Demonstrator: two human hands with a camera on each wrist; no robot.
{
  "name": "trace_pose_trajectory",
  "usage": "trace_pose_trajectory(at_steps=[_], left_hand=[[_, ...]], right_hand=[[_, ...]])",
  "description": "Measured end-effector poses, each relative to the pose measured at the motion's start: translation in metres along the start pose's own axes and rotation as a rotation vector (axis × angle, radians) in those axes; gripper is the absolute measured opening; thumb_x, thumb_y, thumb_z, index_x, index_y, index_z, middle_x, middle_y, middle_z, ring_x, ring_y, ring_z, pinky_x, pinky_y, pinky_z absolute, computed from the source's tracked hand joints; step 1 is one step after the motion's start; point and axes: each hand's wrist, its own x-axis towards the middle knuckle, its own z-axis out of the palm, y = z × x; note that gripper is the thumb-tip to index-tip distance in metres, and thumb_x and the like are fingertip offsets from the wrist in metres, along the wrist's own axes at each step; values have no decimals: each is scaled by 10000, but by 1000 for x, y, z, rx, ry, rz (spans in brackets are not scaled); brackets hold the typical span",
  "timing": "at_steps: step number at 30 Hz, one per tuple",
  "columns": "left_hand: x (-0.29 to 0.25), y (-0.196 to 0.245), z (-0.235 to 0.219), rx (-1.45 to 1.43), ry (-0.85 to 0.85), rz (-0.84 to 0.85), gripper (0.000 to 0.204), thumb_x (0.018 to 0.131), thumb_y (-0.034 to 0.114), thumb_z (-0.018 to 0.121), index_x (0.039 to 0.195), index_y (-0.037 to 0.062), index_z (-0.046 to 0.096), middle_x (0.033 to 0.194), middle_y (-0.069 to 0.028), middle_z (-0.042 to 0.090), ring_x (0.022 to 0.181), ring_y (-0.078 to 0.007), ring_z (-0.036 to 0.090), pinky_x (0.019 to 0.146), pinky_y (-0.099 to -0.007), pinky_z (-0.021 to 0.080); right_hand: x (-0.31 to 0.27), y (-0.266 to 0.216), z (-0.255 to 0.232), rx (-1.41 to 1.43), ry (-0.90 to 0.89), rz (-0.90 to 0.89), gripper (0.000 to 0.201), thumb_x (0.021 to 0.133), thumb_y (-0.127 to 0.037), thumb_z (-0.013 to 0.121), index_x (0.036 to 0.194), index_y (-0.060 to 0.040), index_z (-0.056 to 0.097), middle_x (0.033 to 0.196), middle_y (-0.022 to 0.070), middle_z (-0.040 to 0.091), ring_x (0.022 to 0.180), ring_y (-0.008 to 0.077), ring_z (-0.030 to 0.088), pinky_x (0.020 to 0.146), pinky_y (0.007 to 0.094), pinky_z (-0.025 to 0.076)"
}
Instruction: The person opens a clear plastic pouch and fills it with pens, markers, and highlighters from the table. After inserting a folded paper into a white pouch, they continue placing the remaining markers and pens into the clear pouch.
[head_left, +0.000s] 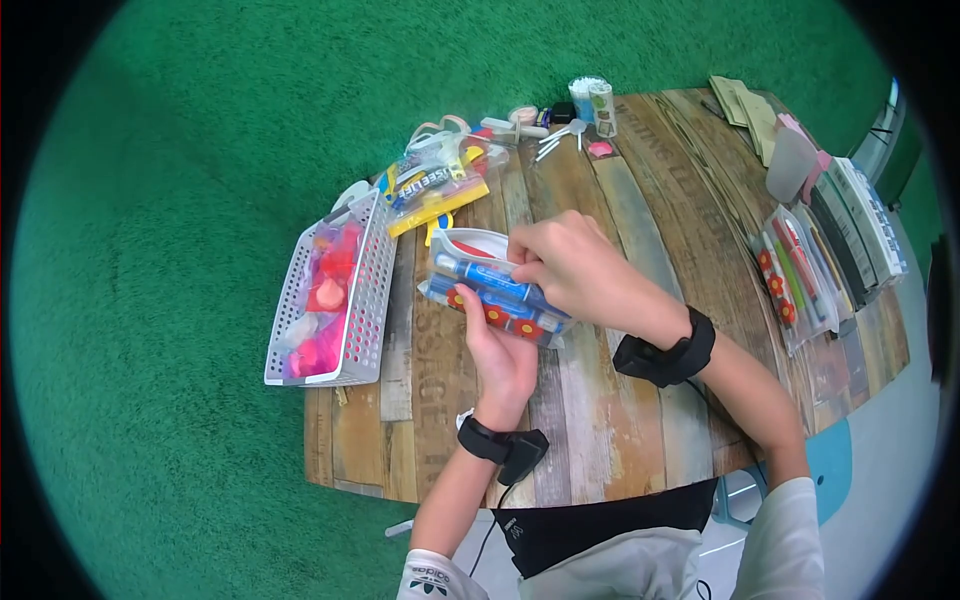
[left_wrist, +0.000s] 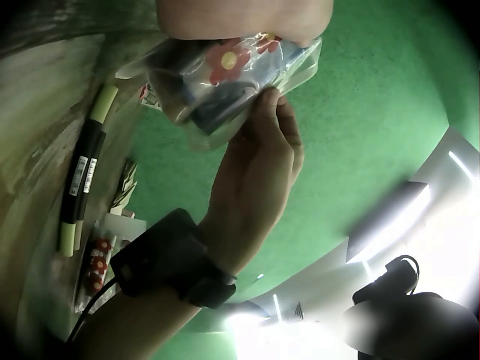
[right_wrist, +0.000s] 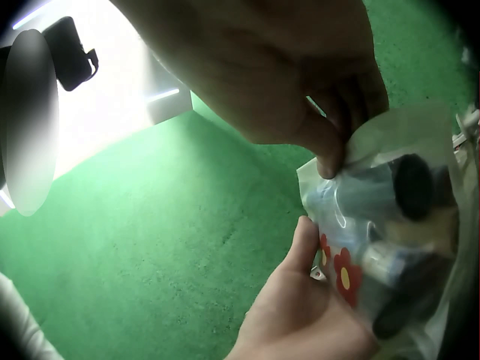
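A clear plastic pouch with red flowers is held up over the wooden table, with blue tubes inside. From below, my left hand grips it, the thumb lying along its front. My right hand pinches the pouch's upper edge, where the thumb and index fingertip meet in the right wrist view. A white-rimmed part with red inside shows behind the tubes. In the left wrist view the right hand pinches the edge of the pouch.
A white basket of pink and red items stands at the left edge. Beyond the pouch lie yellow packets, white sticks and a cotton-swab tub. A flowered pen pouch and boxes stand right. Two dark markers lie on the table.
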Motion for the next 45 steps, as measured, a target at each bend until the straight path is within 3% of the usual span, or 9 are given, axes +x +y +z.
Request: trace_pose_trajectory(at_steps=[21, 24, 28, 30, 35, 37, 38, 40, 45], left_hand=[[11, -11, -21, 183, 207, 122, 562, 977, 528, 388, 1339, 101, 434, 1288, -45, 531, 1187, -185, 515, 1001, -370, 423], [11, -5, -21, 134, 156, -44, 515, 999, 465, 379, 1356, 95, 414, 1292, -51, 526, 1188, -186, 515, 1005, -367, 422], [9, -2, -12, 100, 40, -60, 488, 1001, 458, 379, 1318, 91, 428, 1247, -74, 526, 1166, -198, 515, 979, -367, 430], [9, -1, -6, 36, 14, -22, 489, 1003, 445, 361, 1333, 90, 424, 1275, -85, 523, 1182, -216, 509, 1006, -387, 408], [5, 9, -4, 6, 55, -56, 490, 1006, 388, 366, 1397, 92, 358, 1360, -90, 469, 1254, -232, 464, 1065, -407, 364], [2, 13, 2, -31, 19, -47, 518, 1002, 434, 375, 1385, 87, 367, 1326, -96, 496, 1225, -243, 491, 1046, -413, 384], [2, 11, 1, -32, 18, -46, 518, 1002, 434, 375, 1385, 87, 367, 1326, -96, 496, 1225, -243, 491, 1046, -413, 384], [6, 7, -5, 96, -18, -4, 553, 988, 482, 391, 1376, 88, 375, 1295, -107, 519, 1196, -250, 517, 1023, -412, 406], [15, 3, -19, 177, 5, 16, 548, 982, 491, 403, 1370, 106, 384, 1279, -111, 531, 1173, -249, 535, 1008, -410, 422]], right_hand=[[-3, 2, 18, 43, -38, -1, 104, 746, -27, 672, 822, 42, 658, 713, 210, 647, 649, 321, 657, 607, 364, 498], [0, 2, 12, 147, -85, -29, 88, 745, -15, 661, 812, 43, 655, 724, 207, 654, 650, 295, 664, 615, 350, 505], [5, 7, 2, 229, -148, -91, 108, 736, -7, 670, 830, 43, 649, 762, 182, 666, 675, 280, 670, 624, 337, 513], [5, 4, 1, 227, -56, -86, 171, 707, -47, 693, 854, 29, 648, 795, 190, 661, 749, 331, 653, 682, 417, 508], [2, 3, 12, -43, 276, -164, 322, 725, -129, 742, 974, 28, 612, 834, 197, 649, 770, 334, 638, 722, 402, 503], [1, 5, 6, 192, -138, 251, 376, 735, -185, 764, 997, 26, 596, 793, 193, 639, 741, 340, 630, 702, 411, 495], [1, 10, 7, 191, -139, 250, 376, 735, -185, 764, 997, 26, 596, 793, 193, 639, 741, 340, 630, 702, 411, 495], [1, 21, 12, 391, -303, 316, 372, 767, -168, 761, 1025, 14, 564, 754, 103, 649, 655, 155, 603, 600, 303, 465], [-1, 19, 15, 370, -277, 291, 294, 808, -190, 725, 955, 11, 569, 755, 66, 643, 655, 101, 573, 578, 275, 451]])
